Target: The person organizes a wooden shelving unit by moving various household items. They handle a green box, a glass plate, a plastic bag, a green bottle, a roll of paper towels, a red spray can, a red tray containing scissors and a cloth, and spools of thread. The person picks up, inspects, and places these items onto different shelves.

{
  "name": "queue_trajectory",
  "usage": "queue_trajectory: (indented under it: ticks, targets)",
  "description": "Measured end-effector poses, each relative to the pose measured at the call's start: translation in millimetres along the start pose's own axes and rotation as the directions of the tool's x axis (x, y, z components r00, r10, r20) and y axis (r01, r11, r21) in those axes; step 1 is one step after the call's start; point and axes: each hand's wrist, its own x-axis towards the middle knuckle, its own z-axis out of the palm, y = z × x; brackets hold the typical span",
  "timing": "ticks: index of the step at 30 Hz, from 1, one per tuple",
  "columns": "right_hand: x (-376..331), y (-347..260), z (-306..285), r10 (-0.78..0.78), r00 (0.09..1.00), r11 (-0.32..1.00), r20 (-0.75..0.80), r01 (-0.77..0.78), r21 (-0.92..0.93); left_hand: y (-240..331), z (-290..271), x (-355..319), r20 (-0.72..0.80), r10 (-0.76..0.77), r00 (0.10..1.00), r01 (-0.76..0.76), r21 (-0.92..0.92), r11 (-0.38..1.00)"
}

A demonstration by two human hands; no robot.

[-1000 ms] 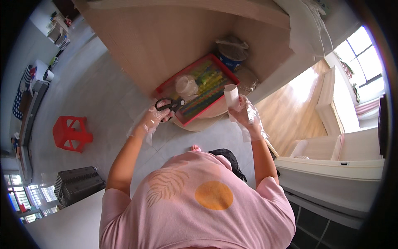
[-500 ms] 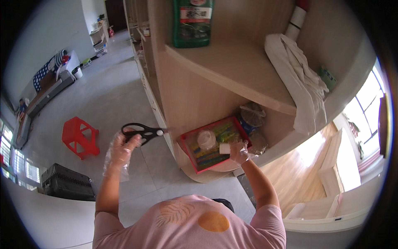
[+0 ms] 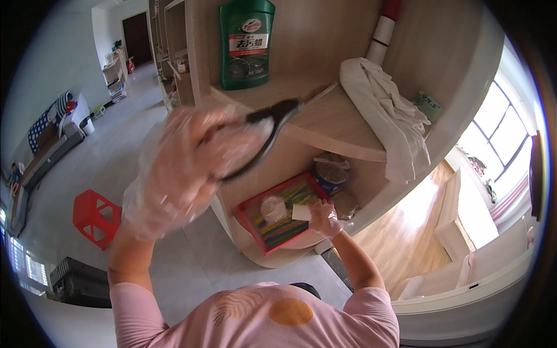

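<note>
My left hand [image 3: 180,168], in a clear plastic glove and blurred by motion, is raised in front of the cabinet. It grips a pair of scissors [image 3: 281,110] by the black handles, with the blades pointing toward the upper shelf. My right hand [image 3: 325,217], gloved the same way, is at the right side of a red-rimmed box [image 3: 255,236] on the lower shelf. Its fingers are closed on a small white block [image 3: 301,213]. Beside the block, a round translucent tub [image 3: 274,209] sits on the box's patterned yellow, green and blue surface.
A green bottle [image 3: 246,46] and a draped white cloth [image 3: 377,104] are on the upper shelf [image 3: 325,124]. Behind the red box stands a blue container with plastic over it [image 3: 332,171]. A red stool [image 3: 96,217] and a black case [image 3: 81,281] stand on the floor at left.
My left hand has risen with the scissors and moved nearer to the upper shelf. My right hand stays at the red box with the white block. The whole view has shifted slightly.
</note>
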Motion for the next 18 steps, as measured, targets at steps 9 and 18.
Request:
queue_trajectory:
  ticks: [9, 18]
  targets:
    - [-103, -25, -138, -0.086, 0.993, -0.338, 0.077, -0.102, 0.935, 5, 3, -43, -0.155, -0.116, 0.981, 0.089, -0.171, 0.981]
    - [-120, -45, -164, -0.089, 0.987, -0.789, 0.134, -0.152, 0.596, 43, 13, -154, 0.316, -0.808, 0.497, 0.781, -0.570, 0.257]
